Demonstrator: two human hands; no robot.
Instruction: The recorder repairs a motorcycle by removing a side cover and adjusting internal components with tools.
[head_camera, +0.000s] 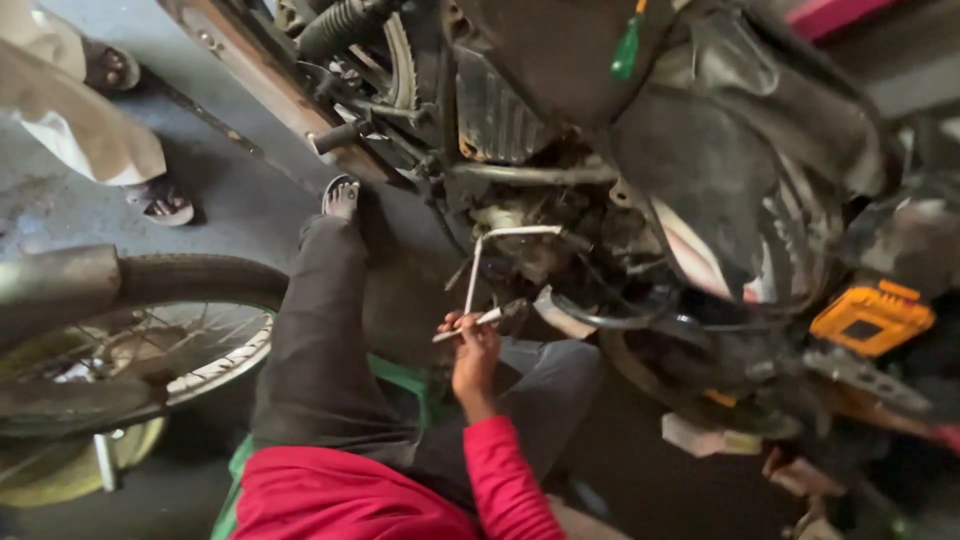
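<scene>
I am seeing one hand (472, 345), red-sleeved, gripping a white bent rod tool (478, 268) reaching into the motorcycle engine (540, 250). A spoked wheel (150, 335) is lying at left; another person's sandalled feet (165, 205) are standing beyond.

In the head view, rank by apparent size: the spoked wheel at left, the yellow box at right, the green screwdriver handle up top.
1. spoked wheel, by far the largest.
2. yellow box.
3. green screwdriver handle, smallest.

Differing distances from the camera make true sizes unsure.
</scene>
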